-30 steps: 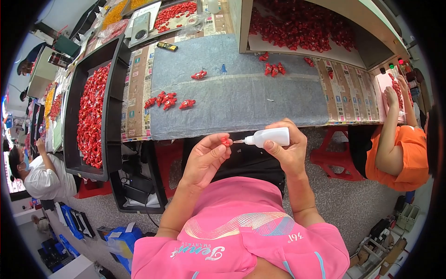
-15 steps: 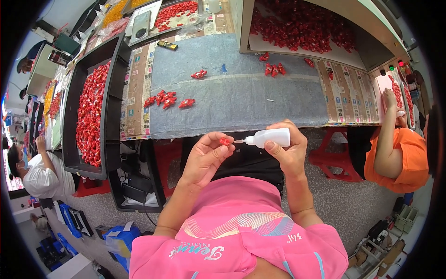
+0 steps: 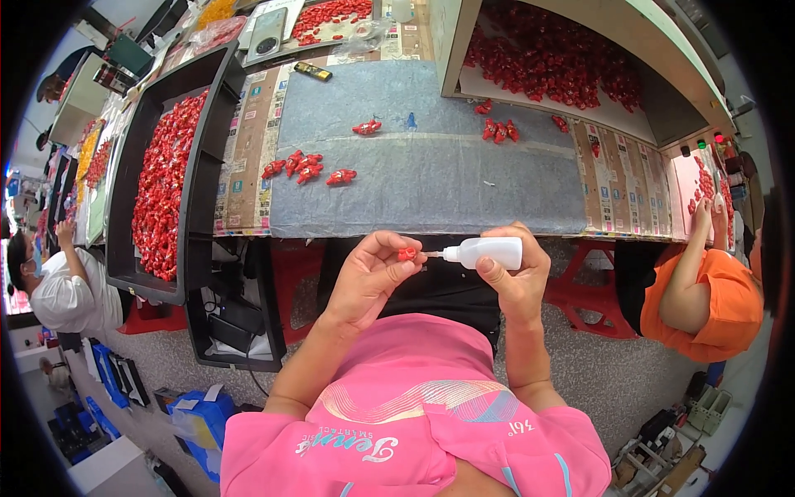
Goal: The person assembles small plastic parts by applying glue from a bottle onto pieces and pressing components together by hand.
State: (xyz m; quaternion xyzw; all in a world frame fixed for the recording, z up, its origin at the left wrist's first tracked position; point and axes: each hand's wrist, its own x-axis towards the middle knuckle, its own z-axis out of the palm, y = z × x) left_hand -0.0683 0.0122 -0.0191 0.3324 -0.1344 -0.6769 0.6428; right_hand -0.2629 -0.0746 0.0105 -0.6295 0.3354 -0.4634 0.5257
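Note:
Between the thumb and fingers of my left hand is a small red plastic piece, partly covered by the fingertips. My right hand grips a white squeeze bottle lying sideways, its thin nozzle pointing left at the red piece. The tip reaches the piece or stops just short; I cannot tell which. Both hands are above my lap, just off the near table edge. On the blue-grey cloth beyond them lie a cluster of red pieces and a single red piece.
A black crate full of red pieces stands on the left. At the back right, an open-fronted box holds a heap of red pieces. A black-and-yellow lighter and a phone lie far left. Co-workers sit at both sides, the right one in orange.
My hands keep the red piece and bottle in nearly the same pose. The view has shifted slightly. On the right, the co-worker's hands have come together.

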